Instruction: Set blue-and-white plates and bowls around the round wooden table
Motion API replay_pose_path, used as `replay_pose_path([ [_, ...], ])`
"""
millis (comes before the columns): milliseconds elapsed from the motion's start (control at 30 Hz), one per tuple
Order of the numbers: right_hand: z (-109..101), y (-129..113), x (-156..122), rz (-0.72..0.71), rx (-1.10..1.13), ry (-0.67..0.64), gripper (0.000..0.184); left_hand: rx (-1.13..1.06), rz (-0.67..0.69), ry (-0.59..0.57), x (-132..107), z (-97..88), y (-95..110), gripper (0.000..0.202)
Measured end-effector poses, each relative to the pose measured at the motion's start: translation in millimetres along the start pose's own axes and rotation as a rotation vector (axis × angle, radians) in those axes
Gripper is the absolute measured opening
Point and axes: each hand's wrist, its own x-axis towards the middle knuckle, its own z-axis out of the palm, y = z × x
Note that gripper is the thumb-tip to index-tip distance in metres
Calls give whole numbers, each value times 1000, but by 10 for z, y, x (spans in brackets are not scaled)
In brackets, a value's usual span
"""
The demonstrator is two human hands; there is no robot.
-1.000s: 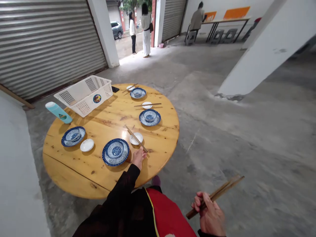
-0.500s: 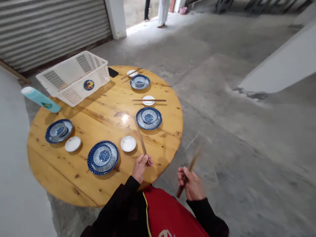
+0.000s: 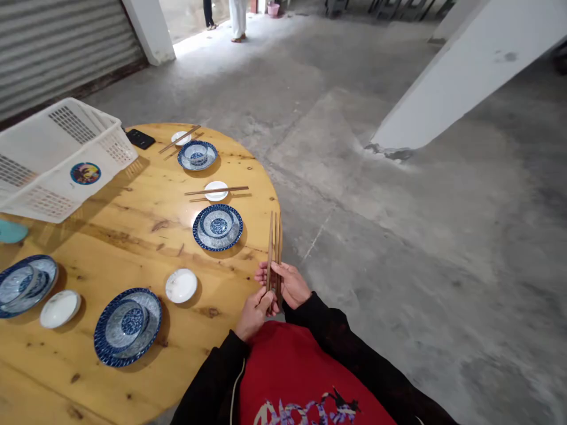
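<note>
Both of my hands meet at the near right edge of the round wooden table. My left hand and my right hand are closed together on a bundle of wooden chopsticks, held upright and pointing away from me. To their left lie a small white saucer and a blue patterned plate with a bowl on it. Another blue plate with a bowl lies just beyond the chopstick tips.
Farther place settings: a saucer with chopsticks across it, a blue plate and bowl, another saucer with chopsticks. A white plastic basket and a black phone sit at the back left. A person's legs stand far off.
My left hand lifted the chopsticks off the table by the saucer, and my right hand brought its own pair over; both now hold them together. The view swung right.
</note>
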Motion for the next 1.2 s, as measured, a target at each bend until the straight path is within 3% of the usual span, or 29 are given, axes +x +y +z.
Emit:
replay_pose_path([
  [333, -725, -1062, 417, 14, -2, -124, 49, 127, 50, 96, 933, 876, 487, 48],
  [467, -990, -1322, 505, 26, -70, -135, 51, 317, 72, 122, 1208, 1192, 593, 45],
  [567, -1170, -1434, 565, -19, -180, -81, 50, 500, 54, 132, 1319, 1327, 720, 36],
  [633, -1278, -1482, 619, -76, -285, -45, 49, 530, 41, 158, 1353, 1356, 831, 30],
  [733, -1388, -1517, 728, -173, -479, -77, 45, 308, 85, 247, 1403, 1340, 1015, 33],
  [900, -1379, -1443, 988, -405, -738, -322, 41, 18, 211, 422, 1655, 1262, 1300, 53],
  [1067, -1305, -1396, 1442, -553, -920, -499, 36, -214, 310, 381, 1976, 1065, 1545, 44],
  [1200, -1150, -1491, 1876, -640, -944, -634, 28, -129, 330, 388, 2126, 808, 1738, 36],
])
